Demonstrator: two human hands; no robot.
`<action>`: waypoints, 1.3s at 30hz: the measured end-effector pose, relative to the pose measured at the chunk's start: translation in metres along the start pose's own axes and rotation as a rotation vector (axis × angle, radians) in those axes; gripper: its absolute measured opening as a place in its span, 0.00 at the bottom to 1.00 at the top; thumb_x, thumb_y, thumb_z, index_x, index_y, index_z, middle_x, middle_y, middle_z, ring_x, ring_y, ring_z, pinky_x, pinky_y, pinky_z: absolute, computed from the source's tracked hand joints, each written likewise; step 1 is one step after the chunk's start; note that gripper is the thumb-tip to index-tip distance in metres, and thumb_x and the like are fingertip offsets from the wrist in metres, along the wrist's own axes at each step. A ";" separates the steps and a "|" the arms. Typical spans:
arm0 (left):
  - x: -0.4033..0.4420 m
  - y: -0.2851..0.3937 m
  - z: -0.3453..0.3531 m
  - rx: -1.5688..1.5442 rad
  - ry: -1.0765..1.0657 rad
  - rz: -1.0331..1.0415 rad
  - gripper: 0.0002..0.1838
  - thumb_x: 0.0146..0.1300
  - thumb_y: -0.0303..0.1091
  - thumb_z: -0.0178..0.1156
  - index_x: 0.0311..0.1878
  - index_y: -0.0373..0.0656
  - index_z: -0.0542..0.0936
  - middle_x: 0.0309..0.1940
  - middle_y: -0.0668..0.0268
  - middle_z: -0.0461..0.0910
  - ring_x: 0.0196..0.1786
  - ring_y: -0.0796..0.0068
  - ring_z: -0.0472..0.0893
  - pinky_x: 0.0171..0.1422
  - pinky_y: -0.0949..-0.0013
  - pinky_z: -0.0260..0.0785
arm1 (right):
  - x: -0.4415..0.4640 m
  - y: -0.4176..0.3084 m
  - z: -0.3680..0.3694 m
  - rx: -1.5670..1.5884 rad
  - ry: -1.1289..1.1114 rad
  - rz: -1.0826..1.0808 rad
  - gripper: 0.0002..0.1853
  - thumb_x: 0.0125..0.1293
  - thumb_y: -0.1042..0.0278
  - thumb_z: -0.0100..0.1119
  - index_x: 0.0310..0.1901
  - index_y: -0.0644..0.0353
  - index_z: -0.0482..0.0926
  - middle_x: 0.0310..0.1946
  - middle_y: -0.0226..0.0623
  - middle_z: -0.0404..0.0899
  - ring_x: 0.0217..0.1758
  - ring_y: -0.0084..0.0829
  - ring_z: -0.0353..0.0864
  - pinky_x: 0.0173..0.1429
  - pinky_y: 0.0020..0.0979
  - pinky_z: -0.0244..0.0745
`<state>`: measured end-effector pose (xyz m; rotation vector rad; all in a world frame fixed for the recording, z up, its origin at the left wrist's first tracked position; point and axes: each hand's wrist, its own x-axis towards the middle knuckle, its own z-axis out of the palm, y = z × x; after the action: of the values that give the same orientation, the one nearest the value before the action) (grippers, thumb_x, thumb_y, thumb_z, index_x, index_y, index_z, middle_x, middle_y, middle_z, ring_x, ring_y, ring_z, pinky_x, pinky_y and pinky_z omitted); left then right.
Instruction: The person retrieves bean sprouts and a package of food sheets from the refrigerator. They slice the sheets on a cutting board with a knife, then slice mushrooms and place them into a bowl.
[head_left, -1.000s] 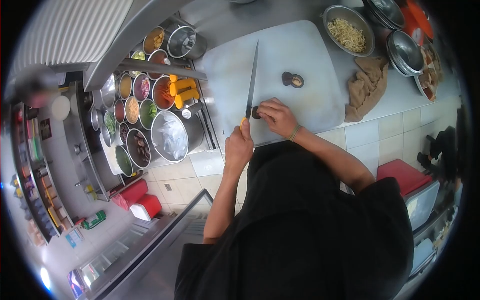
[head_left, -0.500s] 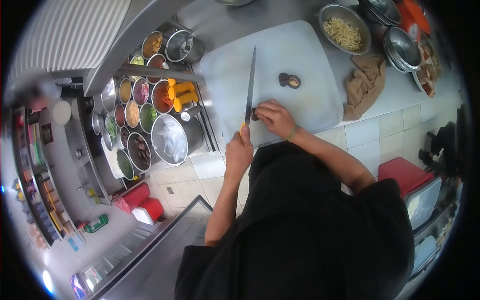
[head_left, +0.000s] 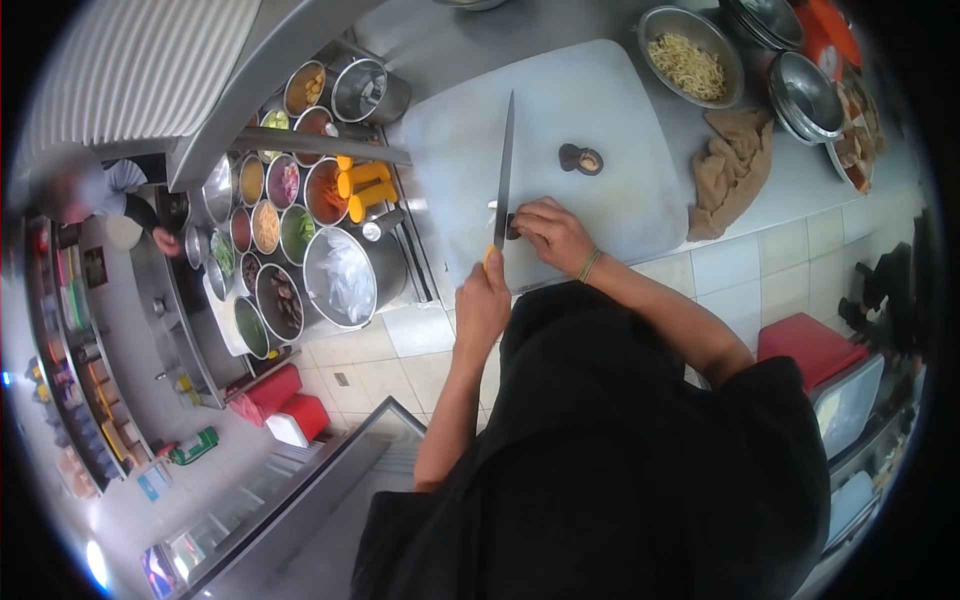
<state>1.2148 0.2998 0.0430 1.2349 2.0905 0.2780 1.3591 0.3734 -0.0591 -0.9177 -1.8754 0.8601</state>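
My left hand (head_left: 482, 300) is closed round the yellow handle of a long kitchen knife (head_left: 507, 150), whose blade points away from me over the white cutting board (head_left: 450, 130). Fingers of my right hand (head_left: 552, 236) press a dark piece that looks like a mushroom (head_left: 513, 228) against the board, right beside the blade. Most of that piece is hidden by the fingers. A small pale slice (head_left: 491, 207) lies on the blade's left side. Farther right on the board rest dark mushrooms (head_left: 580, 159), one showing its pale underside.
Left of the board are several metal containers (head_left: 340, 278) of ingredients and yellow-handled items (head_left: 370, 200). On the right lie a brown cloth (head_left: 733, 170), a bowl of bean sprouts (head_left: 688, 60) and stacked metal bowls (head_left: 805, 95). Another person's hand (head_left: 166, 242) shows at far left.
A pale slice now shows left of the blade. The knife and both my hands have shifted only slightly. At far left, the other person has leaned in, with an arm toward the containers.
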 end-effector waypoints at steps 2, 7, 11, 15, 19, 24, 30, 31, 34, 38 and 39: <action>-0.019 -0.010 0.008 0.003 0.001 -0.014 0.31 0.76 0.53 0.39 0.37 0.29 0.76 0.31 0.32 0.77 0.40 0.28 0.77 0.44 0.38 0.67 | -0.001 0.001 0.000 0.010 0.007 -0.005 0.09 0.55 0.81 0.62 0.39 0.64 0.82 0.42 0.38 0.81 0.46 0.40 0.79 0.49 0.37 0.77; 0.009 -0.016 0.038 0.005 0.095 0.077 0.29 0.76 0.50 0.40 0.36 0.30 0.75 0.29 0.33 0.78 0.38 0.29 0.77 0.41 0.38 0.67 | 0.001 0.002 0.001 0.017 0.007 -0.028 0.08 0.55 0.81 0.63 0.39 0.65 0.82 0.42 0.39 0.81 0.46 0.41 0.79 0.48 0.37 0.77; 0.024 0.012 0.011 -0.050 0.048 0.054 0.30 0.77 0.51 0.40 0.35 0.29 0.76 0.29 0.34 0.78 0.38 0.28 0.76 0.42 0.39 0.67 | 0.000 0.000 0.001 -0.003 0.020 0.006 0.08 0.55 0.80 0.62 0.38 0.63 0.82 0.41 0.38 0.81 0.46 0.41 0.78 0.49 0.37 0.77; -0.012 0.007 0.004 -0.020 0.013 -0.022 0.31 0.77 0.52 0.39 0.36 0.29 0.76 0.32 0.32 0.78 0.42 0.29 0.77 0.46 0.39 0.67 | -0.002 0.002 0.000 -0.003 0.015 0.037 0.08 0.56 0.79 0.61 0.38 0.63 0.82 0.41 0.37 0.80 0.47 0.40 0.78 0.51 0.37 0.76; -0.013 -0.023 0.037 0.011 0.076 0.039 0.29 0.76 0.50 0.40 0.37 0.30 0.76 0.29 0.32 0.77 0.39 0.28 0.77 0.44 0.38 0.67 | -0.003 0.000 0.000 -0.001 0.066 0.002 0.07 0.55 0.79 0.65 0.36 0.64 0.82 0.39 0.39 0.81 0.45 0.41 0.79 0.48 0.37 0.77; 0.026 0.014 0.021 0.004 0.081 0.065 0.30 0.76 0.51 0.41 0.36 0.29 0.77 0.28 0.35 0.78 0.38 0.29 0.77 0.42 0.39 0.67 | -0.003 0.000 -0.001 -0.014 0.046 0.012 0.07 0.54 0.79 0.64 0.36 0.65 0.81 0.38 0.38 0.81 0.45 0.41 0.79 0.48 0.36 0.77; -0.022 -0.004 0.014 0.008 -0.012 -0.037 0.31 0.76 0.53 0.39 0.38 0.29 0.76 0.32 0.33 0.78 0.42 0.29 0.77 0.46 0.40 0.68 | -0.003 0.001 -0.001 -0.024 0.048 -0.024 0.07 0.54 0.80 0.64 0.36 0.65 0.81 0.38 0.38 0.81 0.46 0.41 0.79 0.48 0.37 0.77; -0.025 -0.009 0.021 0.028 -0.012 -0.054 0.31 0.76 0.53 0.39 0.38 0.30 0.76 0.32 0.33 0.78 0.42 0.29 0.77 0.46 0.40 0.68 | -0.003 0.001 -0.002 -0.026 0.054 -0.015 0.07 0.54 0.80 0.64 0.36 0.65 0.81 0.38 0.38 0.81 0.46 0.41 0.79 0.48 0.37 0.77; -0.008 -0.008 0.039 0.022 0.036 -0.003 0.30 0.76 0.52 0.39 0.38 0.30 0.76 0.31 0.33 0.78 0.41 0.29 0.77 0.45 0.39 0.67 | -0.005 0.001 0.000 -0.010 0.059 -0.005 0.07 0.54 0.81 0.64 0.36 0.65 0.81 0.39 0.39 0.81 0.46 0.40 0.79 0.48 0.37 0.77; 0.019 0.016 0.025 -0.010 0.057 0.046 0.30 0.76 0.51 0.40 0.39 0.30 0.76 0.29 0.33 0.78 0.40 0.30 0.77 0.45 0.39 0.67 | -0.007 0.003 0.001 -0.028 0.040 -0.031 0.08 0.53 0.82 0.62 0.36 0.63 0.81 0.40 0.37 0.81 0.47 0.39 0.79 0.49 0.36 0.78; 0.021 0.023 0.019 -0.034 0.030 0.019 0.30 0.76 0.51 0.40 0.39 0.29 0.77 0.30 0.33 0.78 0.40 0.29 0.77 0.45 0.39 0.67 | -0.005 0.004 0.000 -0.049 0.035 -0.021 0.09 0.52 0.82 0.61 0.36 0.61 0.80 0.40 0.35 0.80 0.48 0.38 0.78 0.50 0.36 0.78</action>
<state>1.2362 0.3267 0.0311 1.2386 2.0919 0.3408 1.3622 0.3713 -0.0642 -0.9357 -1.8798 0.7834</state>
